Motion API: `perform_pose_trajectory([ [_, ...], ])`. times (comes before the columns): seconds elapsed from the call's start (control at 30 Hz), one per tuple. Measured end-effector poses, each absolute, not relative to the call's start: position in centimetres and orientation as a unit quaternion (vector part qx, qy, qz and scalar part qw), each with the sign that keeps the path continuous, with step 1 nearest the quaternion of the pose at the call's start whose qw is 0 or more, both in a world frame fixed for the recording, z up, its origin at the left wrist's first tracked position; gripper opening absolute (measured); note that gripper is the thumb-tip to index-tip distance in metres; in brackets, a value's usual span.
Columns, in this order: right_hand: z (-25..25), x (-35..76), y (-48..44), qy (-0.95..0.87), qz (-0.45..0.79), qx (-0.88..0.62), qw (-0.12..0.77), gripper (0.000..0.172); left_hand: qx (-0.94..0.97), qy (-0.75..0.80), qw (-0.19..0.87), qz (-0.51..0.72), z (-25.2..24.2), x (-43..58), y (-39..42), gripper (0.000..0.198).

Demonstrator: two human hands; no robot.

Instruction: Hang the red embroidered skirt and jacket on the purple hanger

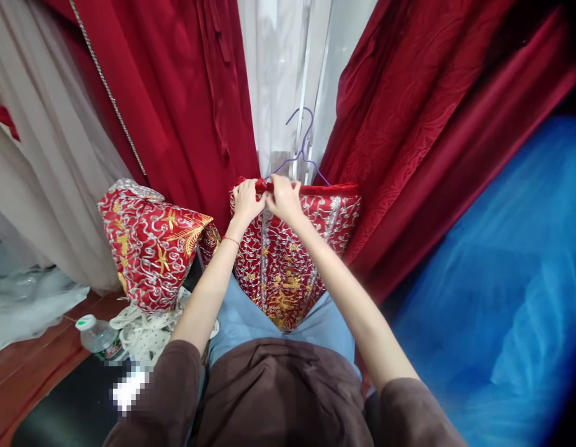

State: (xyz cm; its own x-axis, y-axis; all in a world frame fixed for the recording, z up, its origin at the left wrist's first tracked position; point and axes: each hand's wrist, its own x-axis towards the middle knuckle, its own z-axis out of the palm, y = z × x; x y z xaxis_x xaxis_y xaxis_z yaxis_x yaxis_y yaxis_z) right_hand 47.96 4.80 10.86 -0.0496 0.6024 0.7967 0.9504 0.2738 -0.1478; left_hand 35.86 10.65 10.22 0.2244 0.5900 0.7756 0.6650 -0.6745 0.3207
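A red embroidered garment (288, 267), worked in silver and gold, hangs upright in front of me, with its lower part at my legs. A plain red band (334, 190) runs along its top edge. My left hand (247, 200) is closed on this edge, left of the middle. Right beside it, my right hand (284, 197) also pinches the edge, and the two hands nearly touch. A purple hanger (303, 152) rises behind the band; its lower part is hidden by the garment. How the hanger joins the garment cannot be seen.
Red gowns (171, 81) hang at left and a patterned red one (409, 124) at right. Another red embroidered piece (153, 248) lies over a dotted white cloth bag (143, 332). Nearby are a bottle (99, 337), a black seat (64, 403) and blue tulle (511, 298).
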Motion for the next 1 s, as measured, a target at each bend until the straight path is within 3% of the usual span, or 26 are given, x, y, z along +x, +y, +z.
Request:
perform_pose_trajectory([
  [0.2, 7.7, 45.7, 4.4, -0.638, -0.134, -0.54, 0.532, 0.044, -0.759, -0.396, 0.064, -0.513, 8.1, 35.3, 8.4, 0.028],
  [0.3, 7.4, 45.6, 3.1, -0.632, -0.115, -0.528, 0.556, 0.046, -0.753, -0.378, 0.054, -0.535, 8.1, 35.3, 7.4, 0.025],
  [0.4, 8.0, 47.1, 2.3, -0.66, -0.138, -0.53, 0.515, 0.046, -0.757, -0.372, 0.042, -0.536, 8.5, 35.1, 7.7, 0.022],
  [0.6, 9.6, 58.5, -0.5, -0.582, -0.299, -0.65, 0.386, 0.042, -0.78, -0.371, 0.058, -0.5, 10.0, 32.1, 11.2, 0.012],
  [0.77, 10.3, 67.6, -3.2, -0.665, -0.299, -0.634, 0.257, 0.028, -0.814, -0.365, 0.054, -0.449, 11.5, 29.6, 14.3, 0.022],
  [1.0, 10.9, 67.4, -3.6, -0.703, -0.312, -0.597, 0.229, 0.03, -0.839, -0.343, 0.003, -0.422, 11.9, 30.7, 16.7, 0.02],
])
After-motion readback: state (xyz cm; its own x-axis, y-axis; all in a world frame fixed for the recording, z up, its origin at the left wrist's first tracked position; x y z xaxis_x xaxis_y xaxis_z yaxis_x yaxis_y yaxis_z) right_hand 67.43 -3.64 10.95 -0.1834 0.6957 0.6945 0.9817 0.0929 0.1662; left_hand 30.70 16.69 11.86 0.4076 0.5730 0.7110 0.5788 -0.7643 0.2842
